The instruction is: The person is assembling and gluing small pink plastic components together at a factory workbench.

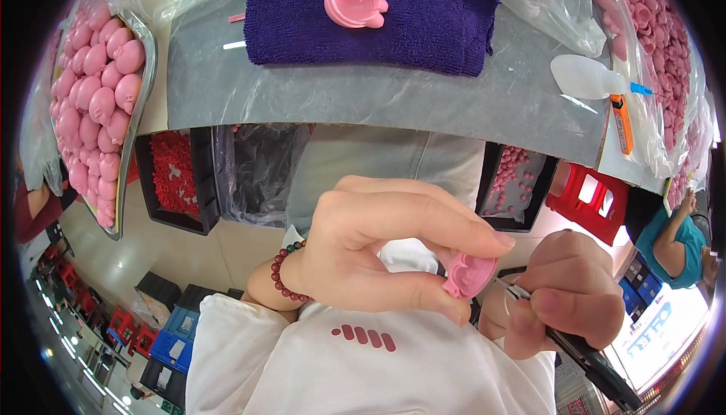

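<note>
Fingers [431, 218] of our left hand [355, 237] are clamped on a small pink lobed cup [473, 271], thumb beneath and to the left, fingertip on its upper rim. We have it raised in front of our white shirt [325, 362], on the near side of the grey table [302, 101]. What matters most, we judge, is how the cup's right-hand edge sits against the black-handled hand tool [597, 366]: the metal tip comes in from the right and points up and leftward at that edge. We see them just beside each other, but cannot tell whether they touch. Our right hand [569, 290] has its fingers closed on the tool, whose long handle slopes down and to the right beneath them. Our left hand is the nearer one to the cup, since it alone grips it; our right lies just past it. As for the cup's own direction, its small lobes point down and left, toward our thumb, and its rounded side faces up and right, so we read its long axis as slanting between those two, somewhat foreshortened.
</note>
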